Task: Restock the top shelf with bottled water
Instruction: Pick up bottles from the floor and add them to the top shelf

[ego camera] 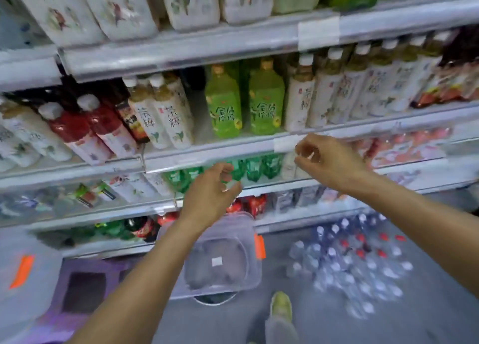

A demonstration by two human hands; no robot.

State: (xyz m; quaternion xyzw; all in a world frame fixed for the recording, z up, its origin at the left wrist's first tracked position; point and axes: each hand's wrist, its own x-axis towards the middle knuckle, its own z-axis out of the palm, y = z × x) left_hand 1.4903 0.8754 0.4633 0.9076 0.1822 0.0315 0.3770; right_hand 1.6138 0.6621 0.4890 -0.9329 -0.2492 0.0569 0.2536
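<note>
Two hands raised before the shelf edge [207, 151]: left hand [210, 190] and right hand [329, 159], fingers loosely curled, holding nothing. Water bottles [357, 263] on floor below.

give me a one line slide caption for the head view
Both hands, left hand and right hand, raised empty before stocked drink shelves; bottled water waits on the floor.
</note>
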